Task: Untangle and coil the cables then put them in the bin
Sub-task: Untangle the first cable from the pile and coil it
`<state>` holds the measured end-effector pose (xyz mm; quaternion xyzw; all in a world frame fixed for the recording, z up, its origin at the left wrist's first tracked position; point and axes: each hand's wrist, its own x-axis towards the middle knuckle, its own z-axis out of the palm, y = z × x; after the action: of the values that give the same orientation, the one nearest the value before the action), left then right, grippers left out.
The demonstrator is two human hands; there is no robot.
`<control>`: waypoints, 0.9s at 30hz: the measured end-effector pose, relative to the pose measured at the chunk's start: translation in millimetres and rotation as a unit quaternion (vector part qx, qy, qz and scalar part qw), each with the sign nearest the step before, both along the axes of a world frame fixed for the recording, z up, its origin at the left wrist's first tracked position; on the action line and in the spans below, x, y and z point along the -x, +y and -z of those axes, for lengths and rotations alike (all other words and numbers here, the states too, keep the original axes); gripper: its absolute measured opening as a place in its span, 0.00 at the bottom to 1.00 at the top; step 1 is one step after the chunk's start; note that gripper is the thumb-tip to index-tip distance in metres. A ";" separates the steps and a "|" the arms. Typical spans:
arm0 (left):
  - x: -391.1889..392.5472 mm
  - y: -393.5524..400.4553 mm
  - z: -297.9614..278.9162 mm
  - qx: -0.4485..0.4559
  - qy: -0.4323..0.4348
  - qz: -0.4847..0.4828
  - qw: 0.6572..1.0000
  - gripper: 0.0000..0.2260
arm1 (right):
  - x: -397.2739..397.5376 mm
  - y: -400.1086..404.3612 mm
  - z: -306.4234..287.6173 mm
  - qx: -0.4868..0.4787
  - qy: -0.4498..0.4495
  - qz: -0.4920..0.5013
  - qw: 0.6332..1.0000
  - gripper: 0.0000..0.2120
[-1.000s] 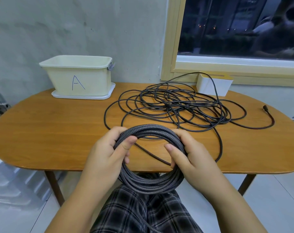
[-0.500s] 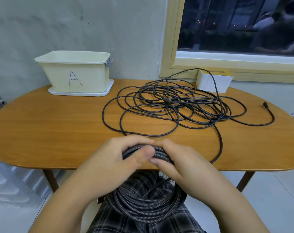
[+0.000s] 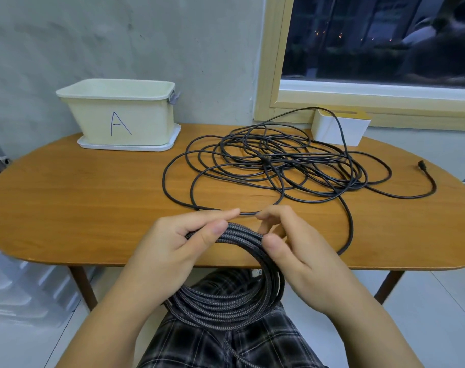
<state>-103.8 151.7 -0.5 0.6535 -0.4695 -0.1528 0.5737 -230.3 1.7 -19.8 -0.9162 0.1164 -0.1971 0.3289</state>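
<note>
Pinching braided coil (image 3: 226,301): left hand (image 3: 178,245), right hand (image 3: 292,251)

Hands: two, a left hand (image 3: 173,251) and a right hand (image 3: 298,258)
Coiled braided cable (image 3: 226,301): one
Tangled black cable (image 3: 279,166): one heap; strand count could not be told
Bin (image 3: 119,115) marked A: one
White box (image 3: 340,128): one
Worktop (image 3: 66,203): one

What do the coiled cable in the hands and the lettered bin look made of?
Grey coiled cable: woven fabric sheath, shown by its braided weave, matte. Cream rectangular bin marked A: probably plastic, smooth moulded walls and rolled rim, faintly speckled.
</note>
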 end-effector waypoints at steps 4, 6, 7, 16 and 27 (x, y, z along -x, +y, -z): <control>-5.0 2.5 4.5 0.021 -0.007 0.013 1.000 0.18 | 1.9 -4.5 4.3 0.018 -0.052 -0.009 0.998 0.11; -8.2 4.0 5.1 0.014 -0.020 0.020 0.999 0.19 | 2.1 -8.3 5.7 0.035 -0.082 -0.007 0.996 0.09; -9.6 4.5 4.8 0.013 -0.023 0.023 0.999 0.18 | 2.2 -10.2 6.0 0.038 -0.090 -0.005 0.995 0.09; -5.5 1.4 9.2 0.120 0.016 0.015 0.993 0.21 | -8.5 -6.0 8.7 -0.010 -0.138 -0.010 0.990 0.15; -3.2 2.1 11.2 0.152 -0.031 -0.094 0.983 0.18 | 1.8 3.4 -4.9 -0.093 0.040 -0.065 0.993 0.19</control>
<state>-100.6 153.9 -11.7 0.6042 -0.4415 -0.0046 0.6634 -232.1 5.1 -14.9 -0.8942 0.0874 -0.1271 0.4203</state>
